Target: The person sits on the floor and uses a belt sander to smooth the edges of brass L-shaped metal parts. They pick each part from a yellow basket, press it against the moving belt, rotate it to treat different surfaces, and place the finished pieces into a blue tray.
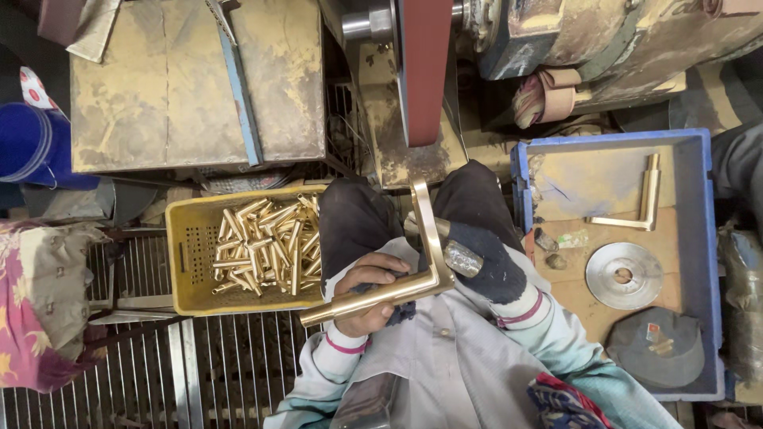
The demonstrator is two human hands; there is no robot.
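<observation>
dusty workshop, belt sander [425, 71] ahead. blue crate [707, 238] on the right, yellow crate [187, 246] of brass pieces on the left. l-shaped brass handle [413, 278] over lap: left hand [369, 290] gripping long arm, gloved right hand [477, 258] clasping upright arm.

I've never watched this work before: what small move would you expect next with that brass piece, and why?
Probably lifting the L-shaped brass handle toward the red sanding belt. Both the left hand and the gloved right hand grip it just below the belt, with its upright arm pointing that way.
</observation>
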